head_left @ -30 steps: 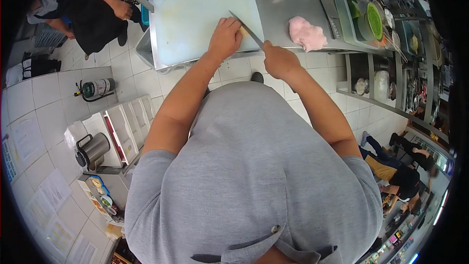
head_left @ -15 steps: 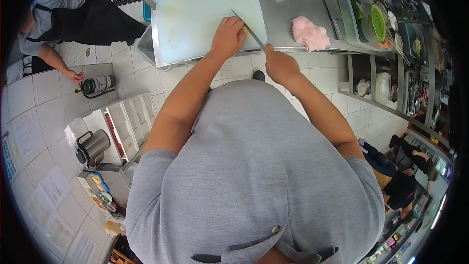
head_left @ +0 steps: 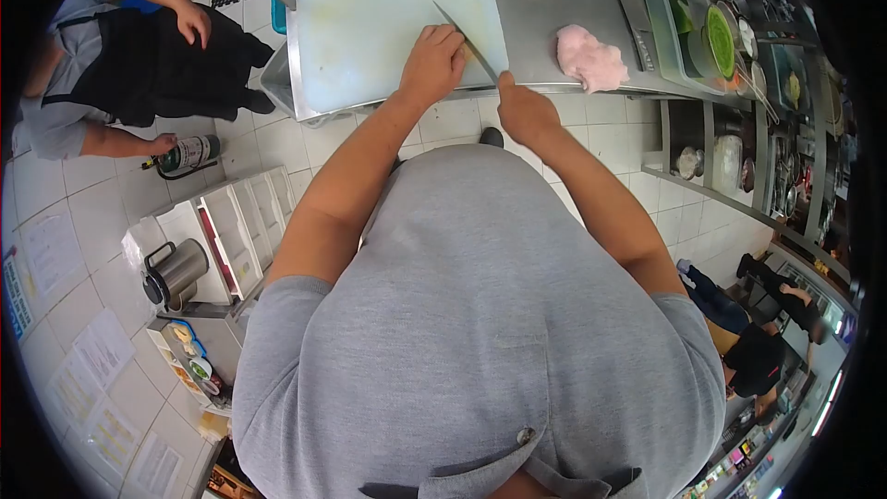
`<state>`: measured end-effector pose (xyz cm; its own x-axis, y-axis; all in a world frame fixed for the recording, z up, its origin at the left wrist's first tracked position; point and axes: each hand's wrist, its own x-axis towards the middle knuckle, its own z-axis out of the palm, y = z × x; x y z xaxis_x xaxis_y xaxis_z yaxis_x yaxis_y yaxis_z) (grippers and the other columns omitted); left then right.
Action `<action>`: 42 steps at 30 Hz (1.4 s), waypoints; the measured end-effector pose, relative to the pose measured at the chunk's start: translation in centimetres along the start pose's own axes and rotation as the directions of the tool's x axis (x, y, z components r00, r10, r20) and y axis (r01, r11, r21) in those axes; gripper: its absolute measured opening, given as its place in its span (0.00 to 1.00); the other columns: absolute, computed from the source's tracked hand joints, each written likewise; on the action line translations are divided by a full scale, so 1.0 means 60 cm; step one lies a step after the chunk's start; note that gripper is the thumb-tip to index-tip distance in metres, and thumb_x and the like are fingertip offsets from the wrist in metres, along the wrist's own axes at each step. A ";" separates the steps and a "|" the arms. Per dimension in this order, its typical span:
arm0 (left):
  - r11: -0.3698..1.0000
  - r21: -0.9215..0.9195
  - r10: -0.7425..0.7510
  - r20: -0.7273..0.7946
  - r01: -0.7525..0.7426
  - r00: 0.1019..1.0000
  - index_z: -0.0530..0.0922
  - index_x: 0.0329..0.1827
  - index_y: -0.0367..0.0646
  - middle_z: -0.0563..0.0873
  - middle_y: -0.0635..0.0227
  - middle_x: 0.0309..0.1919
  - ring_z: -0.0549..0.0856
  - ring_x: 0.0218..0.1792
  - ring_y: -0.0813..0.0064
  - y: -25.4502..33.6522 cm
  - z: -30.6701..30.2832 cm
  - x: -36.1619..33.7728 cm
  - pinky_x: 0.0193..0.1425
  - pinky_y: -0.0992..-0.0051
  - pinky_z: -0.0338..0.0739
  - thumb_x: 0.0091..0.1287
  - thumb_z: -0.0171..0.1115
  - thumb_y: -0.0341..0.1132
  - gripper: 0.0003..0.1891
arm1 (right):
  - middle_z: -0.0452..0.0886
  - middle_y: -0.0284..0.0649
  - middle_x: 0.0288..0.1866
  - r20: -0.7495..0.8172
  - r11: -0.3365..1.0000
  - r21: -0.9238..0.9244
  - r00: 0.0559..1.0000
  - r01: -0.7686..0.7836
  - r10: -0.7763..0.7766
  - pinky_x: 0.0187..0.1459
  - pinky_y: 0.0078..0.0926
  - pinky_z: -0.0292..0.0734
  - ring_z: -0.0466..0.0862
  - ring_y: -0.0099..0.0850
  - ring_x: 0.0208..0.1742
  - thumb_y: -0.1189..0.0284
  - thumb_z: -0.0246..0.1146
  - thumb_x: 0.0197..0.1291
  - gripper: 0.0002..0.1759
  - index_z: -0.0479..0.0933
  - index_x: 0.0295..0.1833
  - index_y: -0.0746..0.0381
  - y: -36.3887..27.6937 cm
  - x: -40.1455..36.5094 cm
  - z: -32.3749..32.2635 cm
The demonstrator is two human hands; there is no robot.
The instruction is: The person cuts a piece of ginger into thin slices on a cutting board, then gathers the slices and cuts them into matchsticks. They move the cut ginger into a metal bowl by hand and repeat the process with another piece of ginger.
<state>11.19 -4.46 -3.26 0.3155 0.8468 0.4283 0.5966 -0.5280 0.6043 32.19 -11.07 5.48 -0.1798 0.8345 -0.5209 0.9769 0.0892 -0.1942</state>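
Both hands at the cutting board's [head_left: 370, 28] near corner: left hand [head_left: 432, 63] curled, right hand [head_left: 523, 111] clenched round knife [head_left: 467, 35]; bare board leftward.

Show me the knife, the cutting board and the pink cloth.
knife [head_left: 478, 47], head view, middle of blade.
cutting board [head_left: 370, 18], head view, bare centre.
pink cloth [head_left: 591, 60], head view, its middle.

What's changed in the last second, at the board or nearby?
The co-worker on the left has bent lower, one hand now down by the green canister on the floor. Nothing was picked up or let go at the cutting board: the right hand keeps its grip on the knife, the left hand stays curled beside the blade. The pink cloth has not moved.
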 end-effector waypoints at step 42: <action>0.993 -0.080 -0.088 0.032 0.091 0.996 0.84 0.54 0.37 0.87 0.52 0.58 0.81 0.62 0.42 -0.008 -0.009 0.001 0.70 0.50 0.81 0.71 0.67 0.24 0.11 | 0.95 0.60 0.55 0.016 0.998 0.002 0.998 0.059 -0.060 0.60 0.58 0.90 0.96 0.58 0.59 0.78 0.58 0.79 0.14 0.75 0.65 0.68 -0.012 -0.024 -0.064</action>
<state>10.55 -4.17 -3.17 0.2853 0.8917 0.3514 0.5615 -0.4526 0.6928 32.19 -10.25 9.58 -0.2393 0.8192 -0.5213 0.9642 0.1373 -0.2269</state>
